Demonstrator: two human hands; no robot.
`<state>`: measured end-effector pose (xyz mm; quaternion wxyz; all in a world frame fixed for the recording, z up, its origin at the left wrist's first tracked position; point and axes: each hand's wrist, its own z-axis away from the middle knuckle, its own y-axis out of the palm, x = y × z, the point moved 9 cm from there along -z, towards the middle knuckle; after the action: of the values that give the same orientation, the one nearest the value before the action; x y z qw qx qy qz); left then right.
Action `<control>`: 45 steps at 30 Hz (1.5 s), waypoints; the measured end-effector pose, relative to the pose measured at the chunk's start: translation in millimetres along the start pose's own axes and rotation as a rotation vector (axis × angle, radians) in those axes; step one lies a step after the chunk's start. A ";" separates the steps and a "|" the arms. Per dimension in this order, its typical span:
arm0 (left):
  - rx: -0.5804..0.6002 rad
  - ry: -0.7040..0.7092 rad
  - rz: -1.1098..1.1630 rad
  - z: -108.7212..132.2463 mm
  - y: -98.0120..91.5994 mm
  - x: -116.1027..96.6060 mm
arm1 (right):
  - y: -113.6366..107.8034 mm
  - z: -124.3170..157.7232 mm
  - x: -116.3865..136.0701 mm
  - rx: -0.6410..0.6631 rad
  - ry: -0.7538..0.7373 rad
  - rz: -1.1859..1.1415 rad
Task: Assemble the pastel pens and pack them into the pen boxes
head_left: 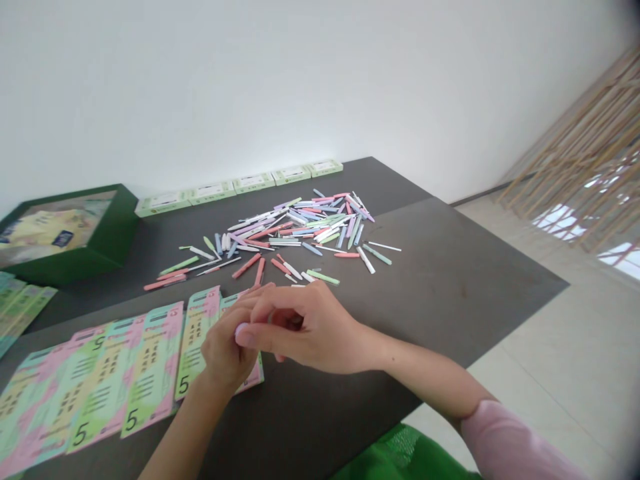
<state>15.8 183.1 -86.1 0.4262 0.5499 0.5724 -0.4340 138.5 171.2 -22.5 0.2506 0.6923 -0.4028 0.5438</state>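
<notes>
**Left hand [225,353] and right hand [310,330] closed together over printed cards [153,373]**

The left hand rises from 6 o'clock, fingers curled. The right hand comes in from 4 o'clock, its fingertips [243,335] meeting the left; anything held is hidden. The cards lie beneath, long axes toward 1 o'clock. Pastel sticks [295,230] lie at 12 o'clock on the counter [450,280].

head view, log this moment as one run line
left hand: touching right hand | right hand: fingers curled, any held item hidden | under: pastel printed cards | ahead: scattered pastel plastic sticks
</notes>
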 end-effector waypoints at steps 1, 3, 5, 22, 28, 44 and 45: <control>0.004 0.062 -0.052 -0.3 1.8 -8.6 | 0.7 0.1 0.8 0.004 0.000 0.010; 0.004 0.179 -0.174 0.1 3.9 -24.9 | 1.2 -0.7 2.3 0.008 0.000 0.048; -0.003 0.202 -0.273 0.2 2.1 -31.4 | 3.1 -2.3 3.8 0.027 -0.007 0.103; -0.022 0.971 -1.032 27.2 22.6 -80.3 | -37.0 10.1 -51.7 -0.084 0.152 0.308; -0.012 1.012 -0.940 28.9 22.3 -95.8 | -39.8 9.9 -54.2 -0.108 0.162 0.288; 0.799 -0.260 -1.571 -37.0 1.0 41.6 | -68.9 31.0 -79.1 -0.205 0.196 0.372; 0.832 -0.273 -1.576 -36.9 0.4 47.7 | -71.8 33.8 -82.0 -0.218 0.209 0.370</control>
<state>14.2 231.2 -122.5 -0.1641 0.0514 0.5245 -0.8339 209.9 207.5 -103.8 0.2604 0.5154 -0.5510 0.6025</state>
